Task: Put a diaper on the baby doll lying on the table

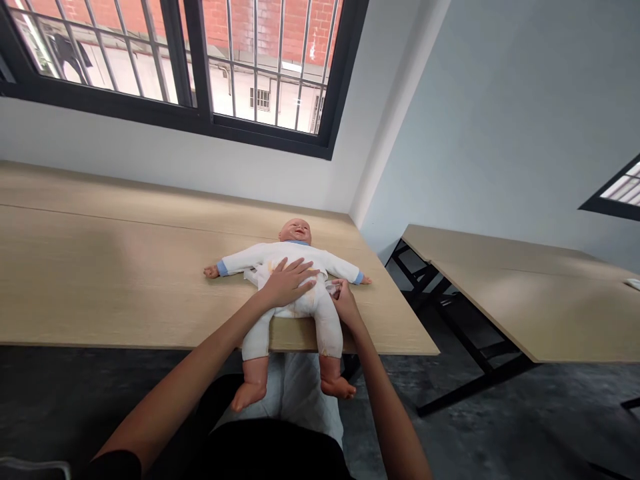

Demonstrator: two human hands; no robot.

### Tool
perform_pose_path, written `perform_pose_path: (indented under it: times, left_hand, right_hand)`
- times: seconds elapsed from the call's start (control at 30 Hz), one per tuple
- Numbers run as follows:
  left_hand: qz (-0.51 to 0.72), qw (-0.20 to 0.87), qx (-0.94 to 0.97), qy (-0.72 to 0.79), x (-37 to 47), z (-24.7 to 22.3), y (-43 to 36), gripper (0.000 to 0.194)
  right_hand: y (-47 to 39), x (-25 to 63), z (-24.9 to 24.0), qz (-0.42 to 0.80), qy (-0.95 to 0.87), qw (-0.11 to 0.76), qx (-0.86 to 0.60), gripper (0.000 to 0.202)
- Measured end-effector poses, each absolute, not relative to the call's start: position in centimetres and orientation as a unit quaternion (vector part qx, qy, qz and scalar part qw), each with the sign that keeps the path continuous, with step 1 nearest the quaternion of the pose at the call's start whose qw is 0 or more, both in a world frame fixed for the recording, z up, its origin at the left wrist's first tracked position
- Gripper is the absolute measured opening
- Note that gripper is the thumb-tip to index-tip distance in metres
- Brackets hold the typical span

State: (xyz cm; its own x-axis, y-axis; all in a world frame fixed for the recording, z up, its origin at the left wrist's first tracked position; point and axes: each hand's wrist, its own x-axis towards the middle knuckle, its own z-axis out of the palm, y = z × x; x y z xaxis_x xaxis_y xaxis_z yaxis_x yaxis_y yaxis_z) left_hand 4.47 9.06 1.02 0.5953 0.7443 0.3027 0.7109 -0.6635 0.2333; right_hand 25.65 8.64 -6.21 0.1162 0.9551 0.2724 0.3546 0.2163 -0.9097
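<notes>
- Done, as far as it shows: the doll (pixel 295 252) lies on its back on the surface (pixel 125 280), head at 12 o'clock, legs towards 6 and hanging past the near edge.
- Also done, by the look of it: what seems to be a diaper (pixel 299 308) passes between its legs, with the front up on the belly.
- Left, as a judgement: the sides do not look fastened. A loose white flap (pixel 251 275) sticks out at about 10 o'clock from the diaper; the other side, near 2 o'clock, is partly hidden by fingers. The work seems partway through.
- The left hand (pixel 289 283) is flat, palm down and fingers spread, pressing on the doll's belly.
- The right hand (pixel 346 301) is bent at the doll's hip, its fingertips apparently pinching a white strip (pixel 331 288).
- Counted: one doll, one diaper, one loose flap, one pinched strip, two hands, one surface under the doll.
- Beyond: one more table (pixel 525 293) at 4 o'clock, one large barred window (pixel 203 113) at 11, and part of another window (pixel 613 193) at 3.
</notes>
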Motion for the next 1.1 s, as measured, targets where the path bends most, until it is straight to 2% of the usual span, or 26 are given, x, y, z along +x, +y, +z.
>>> perform_pose_path:
  times: [0.27, 0.5, 0.7, 0.87, 1.1]
  left_hand:
    - [0.194, 0.045, 0.890, 0.410, 4.4, 0.9, 9.1, 0.046]
    - [0.191, 0.050, 0.890, 0.411, 4.4, 1.0, 9.0, 0.047]
    - [0.187, 0.054, 0.890, 0.413, 4.4, 1.1, 8.9, 0.047]
    - [0.190, 0.055, 0.888, 0.415, 4.4, 1.0, 9.0, 0.046]
    - [0.185, 0.063, 0.887, 0.418, 4.3, 0.9, 9.1, 0.047]
  right_hand:
    - [8.0, 25.3, -5.0, 0.282, -0.567, 0.550, -0.544, 0.038]
    - [7.4, 24.8, -3.9, 0.318, -0.551, 0.591, -0.496, 0.041]
    - [7.6, 25.4, -3.9, 0.391, -0.498, 0.617, -0.468, 0.061]
    - [7.7, 26.2, -4.1, 0.417, -0.461, 0.642, -0.449, 0.058]
    - [7.7, 26.6, -3.7, 0.437, -0.320, 0.739, -0.401, 0.058]
